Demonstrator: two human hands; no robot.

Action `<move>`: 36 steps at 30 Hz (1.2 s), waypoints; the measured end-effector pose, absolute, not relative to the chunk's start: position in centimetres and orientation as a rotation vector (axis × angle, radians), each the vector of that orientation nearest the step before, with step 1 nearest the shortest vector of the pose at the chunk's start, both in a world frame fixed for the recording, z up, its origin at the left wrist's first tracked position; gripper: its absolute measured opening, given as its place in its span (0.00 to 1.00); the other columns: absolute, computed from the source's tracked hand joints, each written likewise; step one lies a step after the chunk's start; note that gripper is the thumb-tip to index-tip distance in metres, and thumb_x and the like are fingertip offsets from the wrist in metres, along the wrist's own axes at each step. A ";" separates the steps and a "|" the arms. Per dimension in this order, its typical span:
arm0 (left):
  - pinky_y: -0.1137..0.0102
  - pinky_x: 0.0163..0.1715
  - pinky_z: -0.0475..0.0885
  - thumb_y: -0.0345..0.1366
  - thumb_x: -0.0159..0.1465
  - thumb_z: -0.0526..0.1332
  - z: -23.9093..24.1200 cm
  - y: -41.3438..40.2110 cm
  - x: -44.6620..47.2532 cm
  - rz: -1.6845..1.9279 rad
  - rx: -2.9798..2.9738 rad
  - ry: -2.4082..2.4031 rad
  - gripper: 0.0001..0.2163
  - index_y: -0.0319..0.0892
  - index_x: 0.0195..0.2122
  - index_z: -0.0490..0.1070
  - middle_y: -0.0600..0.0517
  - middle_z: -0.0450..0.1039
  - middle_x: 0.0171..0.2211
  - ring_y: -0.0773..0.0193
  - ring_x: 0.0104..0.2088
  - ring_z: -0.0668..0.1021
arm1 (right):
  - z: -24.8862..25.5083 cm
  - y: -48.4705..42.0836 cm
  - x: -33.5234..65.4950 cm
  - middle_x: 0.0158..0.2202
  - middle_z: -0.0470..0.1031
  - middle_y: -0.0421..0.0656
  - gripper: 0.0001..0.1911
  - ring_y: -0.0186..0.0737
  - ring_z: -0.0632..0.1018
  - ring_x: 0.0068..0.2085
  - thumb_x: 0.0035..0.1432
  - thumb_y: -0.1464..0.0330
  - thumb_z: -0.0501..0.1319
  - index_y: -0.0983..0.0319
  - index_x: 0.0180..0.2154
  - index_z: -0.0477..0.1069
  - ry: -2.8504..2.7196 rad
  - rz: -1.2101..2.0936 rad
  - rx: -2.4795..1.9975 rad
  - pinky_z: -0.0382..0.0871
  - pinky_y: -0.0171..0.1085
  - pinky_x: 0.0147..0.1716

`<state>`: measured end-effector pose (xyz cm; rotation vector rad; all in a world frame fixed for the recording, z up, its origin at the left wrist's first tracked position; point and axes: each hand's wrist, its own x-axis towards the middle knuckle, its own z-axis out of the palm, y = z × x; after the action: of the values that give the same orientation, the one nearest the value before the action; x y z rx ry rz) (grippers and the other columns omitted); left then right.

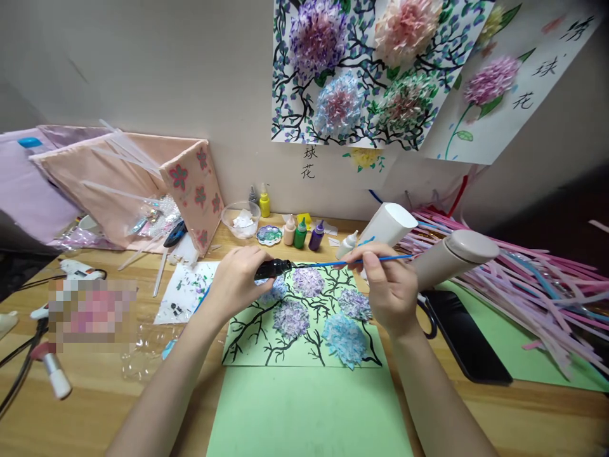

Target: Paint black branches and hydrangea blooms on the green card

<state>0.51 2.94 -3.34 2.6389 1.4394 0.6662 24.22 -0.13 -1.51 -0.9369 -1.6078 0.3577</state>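
My left hand (236, 280) is closed around a black bottle (273, 269), my right hand (387, 289) pinches a blue brush (333, 263) with its tip at the bottle's mouth, below wall writing (309, 162) reading 球花.

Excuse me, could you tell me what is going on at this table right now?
A person works over a green paper sheet painted with black branches and covered with purple and blue paper flowers, on a wooden table. Their left hand grips a small black bottle above the sheet; their right hand holds a thin blue brush with its tip at the bottle's mouth. Small coloured paint bottles stand behind.
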 end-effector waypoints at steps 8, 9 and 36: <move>0.65 0.38 0.65 0.34 0.55 0.61 -3.5 3.0 0.5 0.627 2.665 1.426 0.08 0.43 0.37 0.67 0.53 0.72 0.33 0.61 0.37 0.73 | -1.7 0.1 24.1 0.30 0.72 0.41 0.10 0.35 0.72 0.33 0.62 0.74 0.51 0.61 0.33 0.69 -1.753 0.274 -0.922 0.65 0.38 0.35; 0.64 0.38 0.65 0.34 0.56 0.61 -3.5 3.0 0.5 0.618 2.668 1.426 0.08 0.43 0.36 0.67 0.53 0.72 0.33 0.61 0.37 0.73 | -1.7 0.0 24.1 0.30 0.72 0.41 0.09 0.35 0.72 0.33 0.61 0.74 0.51 0.61 0.33 0.68 -1.755 0.269 -0.913 0.65 0.38 0.35; 0.65 0.38 0.64 0.36 0.56 0.60 -2.6 3.1 -0.7 0.603 2.660 1.512 0.07 0.42 0.35 0.67 0.52 0.72 0.32 0.61 0.35 0.73 | -10.1 5.7 25.7 0.27 0.75 0.43 0.13 0.38 0.75 0.30 0.62 0.66 0.50 0.62 0.30 0.69 -1.658 0.255 -1.318 0.66 0.35 0.32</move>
<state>-0.67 3.13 -2.60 2.6598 1.5120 0.6031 25.72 5.70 -10.07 -1.3178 -1.6579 0.2554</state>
